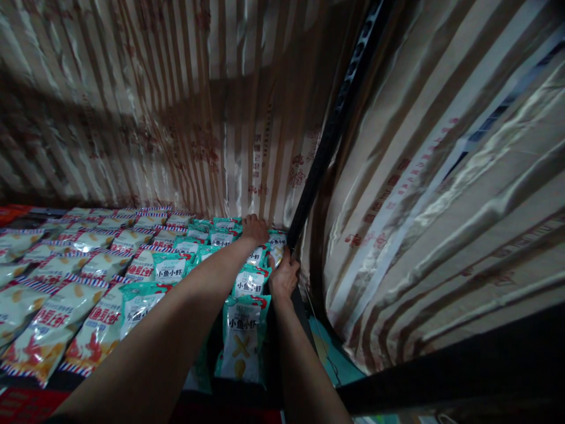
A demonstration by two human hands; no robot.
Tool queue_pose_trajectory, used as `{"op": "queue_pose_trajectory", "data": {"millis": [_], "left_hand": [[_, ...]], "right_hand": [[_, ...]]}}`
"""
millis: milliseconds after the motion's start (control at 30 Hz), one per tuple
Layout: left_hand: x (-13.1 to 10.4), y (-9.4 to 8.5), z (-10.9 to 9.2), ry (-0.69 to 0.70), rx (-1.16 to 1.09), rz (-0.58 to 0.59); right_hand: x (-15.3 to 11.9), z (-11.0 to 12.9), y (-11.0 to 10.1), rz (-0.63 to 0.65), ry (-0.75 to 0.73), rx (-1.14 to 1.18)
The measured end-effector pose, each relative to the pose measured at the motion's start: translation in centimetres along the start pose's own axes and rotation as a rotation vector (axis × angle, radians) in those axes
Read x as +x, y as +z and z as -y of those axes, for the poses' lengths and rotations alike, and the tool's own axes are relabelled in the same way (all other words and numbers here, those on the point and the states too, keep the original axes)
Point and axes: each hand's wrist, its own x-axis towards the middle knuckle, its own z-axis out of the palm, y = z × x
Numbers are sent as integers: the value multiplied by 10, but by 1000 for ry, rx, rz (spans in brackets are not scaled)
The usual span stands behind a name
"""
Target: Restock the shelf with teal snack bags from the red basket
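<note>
Several rows of teal-and-white snack bags stand at the right end of a dark-based display. My left hand reaches to the back row, its fingers curled over the top of a bag there; the fingertips are partly hidden. At the back right corner, a teal-edged snack bag sits between my hands. My right hand is closed at the lower right edge of that corner bag, thumb and fingers against it. My left forearm hides part of the teal bags in the middle.
White snack bags with red lettering and striped edges fill the left side. Behind hangs a pleated, printed curtain. A dark slanted post rises at the back right corner, with another draped sheet to its right.
</note>
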Motion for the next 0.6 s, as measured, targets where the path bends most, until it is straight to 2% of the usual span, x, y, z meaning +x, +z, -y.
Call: {"op": "queue_pose_trajectory", "data": {"millis": [200,300,600], "left_hand": [[6,4,3,-44,-55,55],[6,3,6,-51,-65,45],[7,1,8,27,-11,26]], "right_hand": [[2,0,1,-5,17,14],[3,0,2,-11,27,19],[4,4,5,5,62,-7]]}}
